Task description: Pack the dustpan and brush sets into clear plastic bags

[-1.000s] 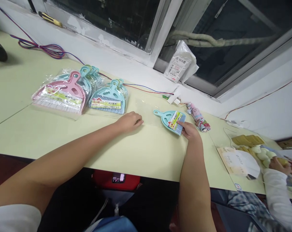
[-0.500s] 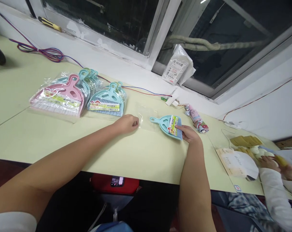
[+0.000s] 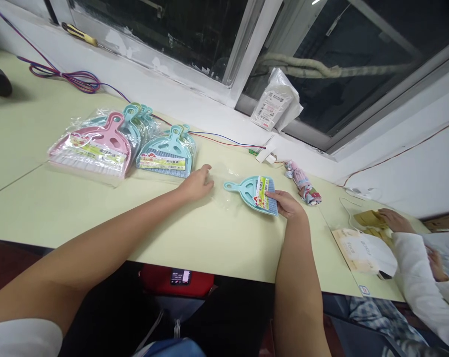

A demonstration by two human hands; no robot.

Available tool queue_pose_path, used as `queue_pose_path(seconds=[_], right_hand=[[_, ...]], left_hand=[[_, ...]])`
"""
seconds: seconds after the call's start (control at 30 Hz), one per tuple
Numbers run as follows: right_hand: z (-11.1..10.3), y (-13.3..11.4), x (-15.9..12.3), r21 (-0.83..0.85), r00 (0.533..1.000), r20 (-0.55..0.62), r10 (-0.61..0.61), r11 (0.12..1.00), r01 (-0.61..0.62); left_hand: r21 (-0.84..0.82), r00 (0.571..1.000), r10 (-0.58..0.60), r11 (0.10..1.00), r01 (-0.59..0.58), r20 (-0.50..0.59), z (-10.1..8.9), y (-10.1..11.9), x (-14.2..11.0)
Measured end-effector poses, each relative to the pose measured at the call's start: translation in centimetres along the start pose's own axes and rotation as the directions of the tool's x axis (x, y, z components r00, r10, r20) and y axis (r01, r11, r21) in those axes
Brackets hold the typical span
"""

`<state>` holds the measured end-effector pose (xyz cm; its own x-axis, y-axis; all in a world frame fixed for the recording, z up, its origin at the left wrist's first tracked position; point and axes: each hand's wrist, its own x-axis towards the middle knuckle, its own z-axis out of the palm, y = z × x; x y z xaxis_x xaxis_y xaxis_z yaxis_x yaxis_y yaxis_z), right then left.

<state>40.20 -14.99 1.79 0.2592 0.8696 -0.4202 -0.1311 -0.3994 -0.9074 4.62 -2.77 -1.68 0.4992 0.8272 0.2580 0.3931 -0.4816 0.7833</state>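
Pale blue plastic forms the dustpan (image 3: 250,192) that we have in hand, slightly toward four o'clock from the middle of our view; whether its underside touches the table (image 3: 217,243), we cannot tell. A small brush (image 3: 270,207) with a printed label (image 3: 261,187) lies in the pan. Our right grip (image 3: 289,204) is closed on the wide end, thumb on top and fingers beneath, probably so that brush and pan stay together while the handle (image 3: 231,186) is left free. Our left grip (image 3: 197,184) is partly open, thumb and forefinger apart, beside a clear bag (image 3: 224,171); we cannot tell whether it touches the film. The bag lies between our hands, seemingly to be within reach of both. Toward ten o'clock, a pink set (image 3: 111,136) and a blue set (image 3: 170,145) sit in groups, perhaps to save room. The dustpan's handle points just past nine o'clock, toward the bag; its bristle end faces just past three, and its long axis joins those hours.
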Motion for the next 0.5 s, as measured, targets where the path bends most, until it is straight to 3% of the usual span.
queue_pose_path(seconds=[0.2,0.37,0.5], right_hand=[[1.2,0.3,0.6,0.008,1.0,0.01,0.013,1.0,-0.013],[2.4,0.4,0.8,0.0,0.998,0.067,0.018,1.0,-0.018],[2.8,0.4,0.7,0.035,0.997,0.079,-0.012,0.999,0.009]], left_hand=[[0.024,1.0,0.006,1.0,-0.006,0.013,0.2,0.5,-0.3],[-0.098,0.992,-0.115,0.988,0.12,0.054,0.1,0.6,-0.2],[-0.112,0.999,-0.049,0.993,0.048,-0.004,-0.5,1.0,-0.3]])
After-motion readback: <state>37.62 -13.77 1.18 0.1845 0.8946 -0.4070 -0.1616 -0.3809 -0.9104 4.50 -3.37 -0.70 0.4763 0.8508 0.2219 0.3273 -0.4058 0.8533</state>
